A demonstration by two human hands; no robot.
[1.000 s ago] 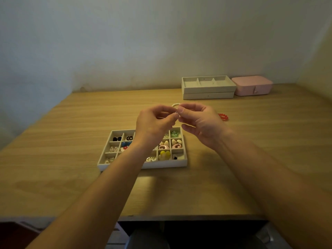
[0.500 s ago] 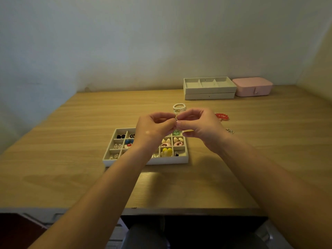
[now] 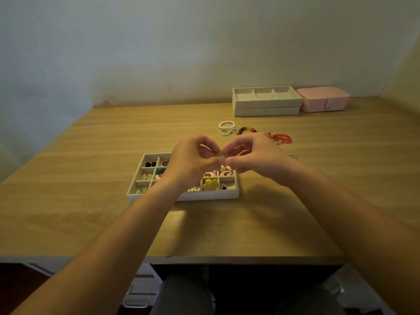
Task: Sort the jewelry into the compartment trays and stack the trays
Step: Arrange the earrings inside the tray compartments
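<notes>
Over the earring-filled tray, left hand and right hand, both tight on one trinket (blurred)

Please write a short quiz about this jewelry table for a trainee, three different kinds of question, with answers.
1. True or false: the red bead bracelet lies inside the beige compartment tray holding earrings.
2. What stands beside the two stacked beige trays? A. a closed pink box B. a green bottle C. a black cup
3. How many hands pinch the small jewelry piece?
Key: 1 false, it lies on the wooden table. 2 A. 3 two, left hand and right hand.
</notes>
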